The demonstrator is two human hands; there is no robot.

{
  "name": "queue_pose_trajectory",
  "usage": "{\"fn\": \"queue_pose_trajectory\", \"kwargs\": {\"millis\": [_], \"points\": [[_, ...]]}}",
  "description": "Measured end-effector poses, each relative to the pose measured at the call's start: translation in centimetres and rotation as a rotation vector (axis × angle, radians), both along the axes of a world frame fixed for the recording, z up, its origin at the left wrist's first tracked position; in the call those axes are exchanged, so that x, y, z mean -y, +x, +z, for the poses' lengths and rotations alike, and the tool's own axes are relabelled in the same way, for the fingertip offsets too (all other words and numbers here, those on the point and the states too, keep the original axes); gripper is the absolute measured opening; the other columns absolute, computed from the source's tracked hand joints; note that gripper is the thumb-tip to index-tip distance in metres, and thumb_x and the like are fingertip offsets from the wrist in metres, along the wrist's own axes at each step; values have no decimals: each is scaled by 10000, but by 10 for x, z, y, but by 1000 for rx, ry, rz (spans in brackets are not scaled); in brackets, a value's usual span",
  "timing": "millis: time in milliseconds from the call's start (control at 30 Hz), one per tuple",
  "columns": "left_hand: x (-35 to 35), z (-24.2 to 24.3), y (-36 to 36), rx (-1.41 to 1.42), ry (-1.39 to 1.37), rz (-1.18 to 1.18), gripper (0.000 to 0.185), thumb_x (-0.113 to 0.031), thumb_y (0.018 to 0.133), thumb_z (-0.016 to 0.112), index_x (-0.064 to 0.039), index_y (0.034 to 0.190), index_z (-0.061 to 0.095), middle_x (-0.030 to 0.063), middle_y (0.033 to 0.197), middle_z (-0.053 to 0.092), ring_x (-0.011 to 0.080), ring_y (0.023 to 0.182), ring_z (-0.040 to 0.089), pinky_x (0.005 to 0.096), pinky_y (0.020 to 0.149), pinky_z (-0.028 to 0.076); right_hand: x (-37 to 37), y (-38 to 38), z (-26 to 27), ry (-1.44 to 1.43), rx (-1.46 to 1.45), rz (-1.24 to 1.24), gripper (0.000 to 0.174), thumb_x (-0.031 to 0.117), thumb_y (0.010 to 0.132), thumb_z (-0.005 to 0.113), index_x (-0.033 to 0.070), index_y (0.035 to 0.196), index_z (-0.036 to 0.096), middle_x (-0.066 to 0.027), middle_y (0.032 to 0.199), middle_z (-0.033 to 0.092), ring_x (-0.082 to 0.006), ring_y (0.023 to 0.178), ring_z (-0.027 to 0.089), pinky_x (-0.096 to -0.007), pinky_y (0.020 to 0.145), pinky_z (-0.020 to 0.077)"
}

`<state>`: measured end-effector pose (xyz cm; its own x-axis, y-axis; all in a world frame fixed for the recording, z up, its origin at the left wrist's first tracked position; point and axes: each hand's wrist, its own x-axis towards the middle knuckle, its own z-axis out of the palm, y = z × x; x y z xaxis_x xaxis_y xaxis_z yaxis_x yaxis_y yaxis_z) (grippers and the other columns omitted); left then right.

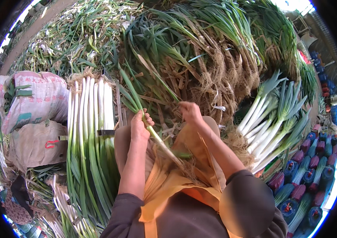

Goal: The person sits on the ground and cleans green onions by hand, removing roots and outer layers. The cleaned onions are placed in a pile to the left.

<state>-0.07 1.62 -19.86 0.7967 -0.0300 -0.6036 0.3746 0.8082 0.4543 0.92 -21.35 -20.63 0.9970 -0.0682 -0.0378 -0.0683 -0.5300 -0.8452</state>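
In my left hand (140,125) is a long green onion (160,139), gripped where the white shank turns green. Its leaves point up and away, and its roots hang over my yellow apron (168,196). My right hand (190,112) is curled around the end of a loose leaf (166,86), which stretches up to the left with a dry, brown tip. Left of my knees, trimmed green onions (86,110) lie side by side with roots at the far end. To the right, a pile of white-stemmed green onions (263,128) lies with roots towards me.
Untrimmed green onions (216,56) with brown roots are heaped ahead. Leaf scraps (79,38) cover the ground beyond on the left. Printed woven sacks (41,98) stand at the left. Wrapped bundles (301,178) are stacked at the lower right. A dark metal bracket (105,132) edges the left row.
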Motion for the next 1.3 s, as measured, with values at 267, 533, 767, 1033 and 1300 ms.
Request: {"fn": "queue_pose_trajectory", "kwargs": {"millis": [267, 533, 767, 1033, 1300], "points": [[-5, 33, 8, -16, 7, 60, 190, -144, 997, 481, -55, 1155, 535, 66, 833, 559, 180, 702, 539, 334, 649, 463, -19, 146, -140, -503, -194, -27, 204, 137, 882, 567, 85, 1039, 686, -172, 997, 683, -364, 987, 623, -446, 822, 502], [-28, 31, 19, -13, 22, 70, 214, -146, 990, 510, -52, 1175, 564, 66, 871, 588, 187, 753, 558, 345, 689, 478, -41, 178, -184, -623, -255, 51, 132, 135, 866, 579, 27, 923, 632, -173, 854, 663, -331, 922, 622, -454, 775, 491], [-32, 28, 21, 59, -2, 86, 211, -136, 986, 514, -42, 1167, 567, 80, 873, 602, 194, 758, 587, 359, 674, 507, -60, 165, -62, 702, -482, -101, 123, 141, 912, 595, 30, 867, 619, 6, 654, 509, -82, 520, 433, -246, 458, 325], [-72, 72, -62, 210, 202, 215, 200, -155, 985, 518, -6, 1088, 602, 124, 885, 671, 214, 758, 649, 345, 693, 549, -51, -23, 118, 1000, -570, -20, 172, 157, 918, 601, 52, 1054, 589, 31, 681, 450, -55, 520, 375, -205, 465, 313], [-105, 135, -128, 181, 852, 18, 436, -351, 969, 562, 16, 1202, 578, 148, 989, 690, 178, 761, 671, 258, 611, 525, -17, -186, 176, 1111, -578, 291, 457, 96, 891, 642, -58, 1306, 530, 11, 850, 618, -24, 621, 444, -164, 542, 347]]}}
